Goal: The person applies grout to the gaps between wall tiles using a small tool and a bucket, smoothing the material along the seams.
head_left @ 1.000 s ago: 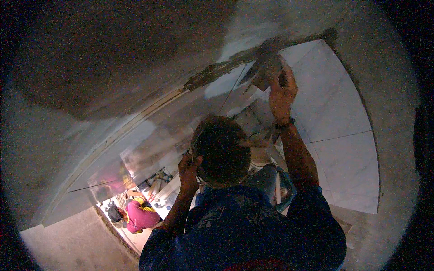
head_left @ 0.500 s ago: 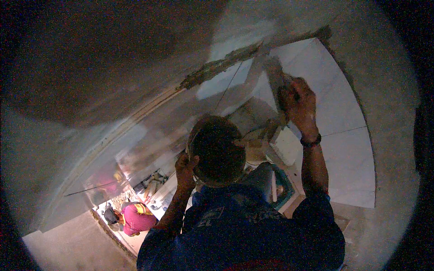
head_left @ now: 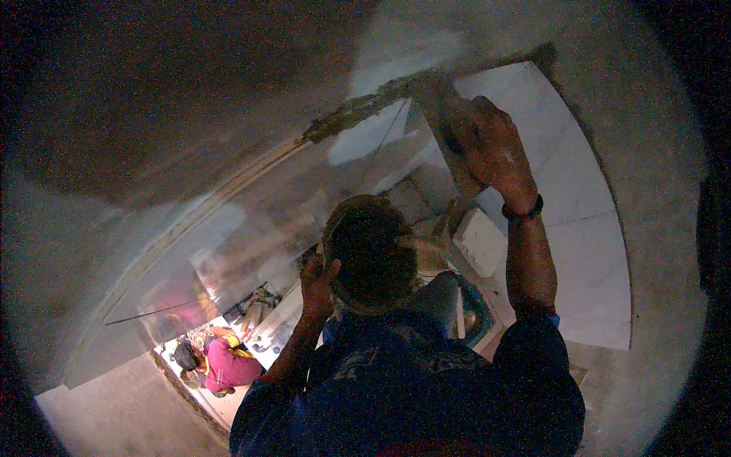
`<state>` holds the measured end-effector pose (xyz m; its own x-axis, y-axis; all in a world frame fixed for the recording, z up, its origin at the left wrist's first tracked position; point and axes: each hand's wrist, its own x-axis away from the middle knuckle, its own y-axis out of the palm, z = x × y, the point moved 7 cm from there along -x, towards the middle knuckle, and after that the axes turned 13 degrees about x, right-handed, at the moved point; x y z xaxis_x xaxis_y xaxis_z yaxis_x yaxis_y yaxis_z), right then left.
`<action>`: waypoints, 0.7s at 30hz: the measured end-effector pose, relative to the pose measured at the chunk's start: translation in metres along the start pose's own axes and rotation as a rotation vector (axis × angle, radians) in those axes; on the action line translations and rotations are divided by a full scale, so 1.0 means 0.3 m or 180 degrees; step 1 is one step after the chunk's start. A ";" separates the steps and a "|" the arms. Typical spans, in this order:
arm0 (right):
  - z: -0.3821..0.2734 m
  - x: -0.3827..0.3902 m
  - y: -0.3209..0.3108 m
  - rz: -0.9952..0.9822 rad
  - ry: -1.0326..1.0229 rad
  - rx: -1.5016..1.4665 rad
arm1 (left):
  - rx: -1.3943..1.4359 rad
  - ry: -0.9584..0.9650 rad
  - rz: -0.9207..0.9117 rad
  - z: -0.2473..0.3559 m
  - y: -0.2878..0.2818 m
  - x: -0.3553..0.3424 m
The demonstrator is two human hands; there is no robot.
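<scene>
My right hand (head_left: 499, 152), with a dark band at the wrist, grips a long flat trowel (head_left: 438, 107). The blade lies across the upper part of pale, glossy wall tiles (head_left: 563, 152), its far end at a rough strip of dark mortar (head_left: 362, 104) along their top edge. My left hand (head_left: 317, 286) is closed on the rim of a dark round thing (head_left: 371, 255) that looks like a bowl, held in front of my chest. Its contents are too dark to make out.
A teal tub (head_left: 480, 316) and a pale block (head_left: 481, 242) stand below my right arm. Lower left, a person in a pink top (head_left: 232, 362) crouches by boards and tools (head_left: 263, 305). Bare wall (head_left: 175, 99) rises above the tiles.
My right hand has moved slightly up and left with the trowel, whose far end has swung left to the mortar strip. The crouching person has shifted a little.
</scene>
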<state>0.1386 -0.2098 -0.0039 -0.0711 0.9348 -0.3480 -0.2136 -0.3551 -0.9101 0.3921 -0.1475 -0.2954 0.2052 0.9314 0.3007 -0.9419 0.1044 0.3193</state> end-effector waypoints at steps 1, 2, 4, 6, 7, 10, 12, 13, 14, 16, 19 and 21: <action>0.000 0.002 -0.028 0.0005 0.0004 0.0094 | 0.0308 -0.0138 -0.0024 0.011 0.018 0.007; -0.005 0.009 -0.061 0.0010 -0.0008 0.0180 | 0.0620 -0.0276 -0.0030 0.023 0.036 0.026; -0.006 0.030 -0.096 -0.0209 -0.0122 0.0185 | 0.0571 -0.0289 0.0027 0.042 0.049 0.066; -0.015 0.057 -0.050 -0.0624 -0.0272 0.0080 | 0.0272 -0.0310 -0.0006 0.021 0.027 0.040; -0.014 0.081 -0.026 -0.0629 -0.0170 -0.0320 | -0.0003 -0.0334 -0.0024 0.011 0.008 0.027; 0.017 0.170 0.046 -0.0519 0.0300 -0.1487 | -0.0337 -0.0047 0.0042 -0.045 -0.043 0.029; 0.081 0.242 0.087 -0.0245 0.0930 -0.2287 | -0.0159 0.0048 0.0044 -0.050 -0.041 0.057; 0.107 0.262 0.095 -0.0122 0.1076 -0.2253 | 0.0076 -0.0006 0.0005 -0.051 -0.034 0.073; 0.145 0.260 0.102 0.0018 0.1239 -0.2255 | 0.0269 -0.0049 -0.0031 -0.027 -0.027 0.083; 0.199 0.257 0.134 0.0105 0.1379 -0.2567 | 0.0339 -0.0115 0.0058 -0.033 -0.053 0.111; 0.243 0.250 0.193 0.0059 0.1472 -0.3472 | 0.0294 -0.0170 -0.0025 -0.091 -0.092 0.121; 0.220 0.253 0.213 0.0143 0.1708 -0.4167 | 0.0307 -0.0177 -0.0094 -0.085 -0.088 0.137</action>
<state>0.0552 -0.1607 -0.0735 0.3833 0.9107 -0.1541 0.8447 -0.4131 -0.3403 0.4185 -0.1031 -0.3145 0.2493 0.9073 0.3386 -0.9058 0.0948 0.4129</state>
